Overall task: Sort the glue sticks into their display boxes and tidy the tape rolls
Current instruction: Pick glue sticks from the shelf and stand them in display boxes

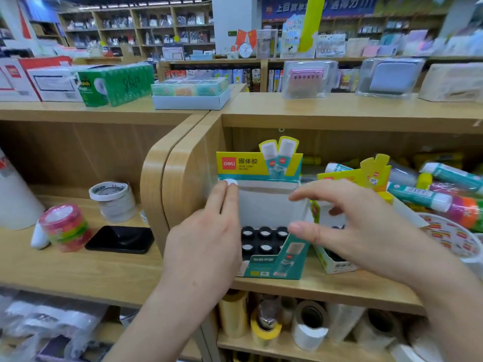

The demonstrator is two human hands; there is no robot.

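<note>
Going by the teal display box (264, 267): our left hand (206, 246) covers its left wall, and only a white cap (231, 182) peeks out at the fingertips, so we can't tell how it's held. Our right hand (360, 231) blocks much of the second display box (334, 265) just right of it. Further right, the glue sticks (418, 195) are blurry and run off the frame edge. Tape rolls (266, 325) on the shelf below are smeared. The small print (245, 167) on its header card is unreadable. Far left, a white object (15, 199) is cut off.
</note>
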